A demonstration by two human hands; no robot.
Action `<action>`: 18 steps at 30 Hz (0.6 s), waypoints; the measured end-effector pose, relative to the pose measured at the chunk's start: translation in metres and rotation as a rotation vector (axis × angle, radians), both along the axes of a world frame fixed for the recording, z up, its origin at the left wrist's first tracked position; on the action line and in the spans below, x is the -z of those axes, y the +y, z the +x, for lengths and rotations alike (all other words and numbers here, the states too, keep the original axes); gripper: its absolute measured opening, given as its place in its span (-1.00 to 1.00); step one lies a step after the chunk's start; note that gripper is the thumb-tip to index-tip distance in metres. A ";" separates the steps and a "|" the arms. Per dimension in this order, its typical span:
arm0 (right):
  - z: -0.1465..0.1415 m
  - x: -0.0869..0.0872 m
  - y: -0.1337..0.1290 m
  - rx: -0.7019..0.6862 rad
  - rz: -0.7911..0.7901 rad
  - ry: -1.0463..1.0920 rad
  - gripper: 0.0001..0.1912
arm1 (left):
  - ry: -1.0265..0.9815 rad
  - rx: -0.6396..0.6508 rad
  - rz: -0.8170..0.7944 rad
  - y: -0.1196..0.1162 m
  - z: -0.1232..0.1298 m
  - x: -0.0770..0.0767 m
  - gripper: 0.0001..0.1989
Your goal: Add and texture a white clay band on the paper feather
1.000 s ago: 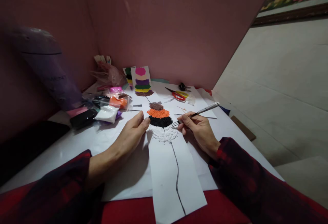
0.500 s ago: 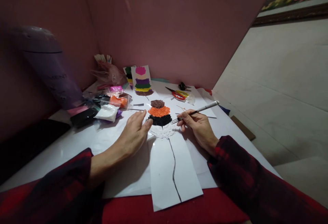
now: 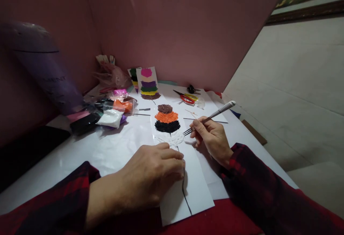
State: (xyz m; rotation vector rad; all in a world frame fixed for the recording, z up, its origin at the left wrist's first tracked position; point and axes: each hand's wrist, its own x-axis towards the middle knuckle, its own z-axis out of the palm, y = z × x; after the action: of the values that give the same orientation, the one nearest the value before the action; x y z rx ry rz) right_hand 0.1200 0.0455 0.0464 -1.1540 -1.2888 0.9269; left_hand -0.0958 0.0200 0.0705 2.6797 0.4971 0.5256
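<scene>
A long white card (image 3: 197,185) carries a feather-like shape in textured bands: brown at the top, then orange (image 3: 166,117), black (image 3: 167,125) and white (image 3: 174,139), with a dark stem line running down. My right hand (image 3: 211,133) is closed round a metal fork (image 3: 219,110) with a ridged handle. The fork's tines point left, at the right edge of the white band. Across the card just below that band lies my left hand (image 3: 158,170), its fingers loosely bent over the stem line, holding nothing that I can see; its thumb is hidden.
Bags of coloured clay (image 3: 110,118) lie at left, near a purple bottle (image 3: 51,70) and a dark flat object (image 3: 32,150). Behind stand finished banded cards (image 3: 148,82) against the wall. Red-handled scissors (image 3: 186,98) lie back right, with thin dark strips (image 3: 212,121) nearer.
My left hand has moved from the left edge of the coloured bands down and right onto the lower card. The fork has shifted slightly right and its handle tilts up more.
</scene>
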 end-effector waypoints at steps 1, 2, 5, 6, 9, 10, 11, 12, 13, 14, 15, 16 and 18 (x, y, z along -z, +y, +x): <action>0.000 0.001 0.000 0.000 0.000 -0.005 -0.60 | 0.053 -0.007 0.019 -0.002 0.001 0.000 -0.81; 0.000 0.001 -0.001 -0.001 0.001 -0.008 -0.60 | 0.099 -0.020 0.034 -0.003 0.002 0.001 -0.83; 0.001 0.003 0.001 -0.006 -0.013 -0.015 -0.61 | 0.185 -0.057 0.075 -0.005 0.004 0.005 -0.80; 0.001 0.004 0.001 -0.009 -0.018 -0.022 -0.61 | 0.195 -0.063 0.094 -0.005 0.004 0.008 -0.78; 0.002 0.006 0.001 -0.014 -0.032 -0.060 -0.62 | 0.204 -0.061 0.123 -0.003 0.006 0.014 -0.74; 0.002 0.006 0.001 -0.016 -0.035 -0.080 -0.63 | 0.209 -0.056 0.123 -0.003 0.007 0.015 -0.73; 0.002 0.007 0.001 -0.019 -0.035 -0.104 -0.63 | 0.217 -0.052 0.123 -0.002 0.007 0.016 -0.73; 0.002 0.007 0.001 -0.023 -0.032 -0.128 -0.64 | 0.224 -0.049 0.127 -0.001 0.007 0.017 -0.73; 0.002 0.007 0.001 -0.029 -0.023 -0.152 -0.65 | 0.233 -0.050 0.135 -0.001 0.008 0.017 -0.72; 0.002 0.007 0.001 -0.036 -0.013 -0.171 -0.66 | 0.239 -0.052 0.148 -0.001 0.008 0.017 -0.70; 0.001 0.007 0.001 -0.041 -0.003 -0.183 -0.66 | 0.246 -0.055 0.160 0.000 0.008 0.017 -0.67; 0.001 0.007 0.001 -0.046 0.005 -0.191 -0.67 | 0.249 -0.058 0.171 0.000 0.008 0.016 -0.63; 0.001 0.007 0.001 -0.054 0.009 -0.198 -0.67 | 0.243 -0.055 0.176 0.000 0.007 0.017 -0.59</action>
State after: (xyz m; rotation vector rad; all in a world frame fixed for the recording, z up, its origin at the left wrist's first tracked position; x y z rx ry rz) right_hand 0.1206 0.0469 0.0397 -1.2326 -1.4879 0.8612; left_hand -0.0885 0.0199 0.0540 2.9242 0.6183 0.2696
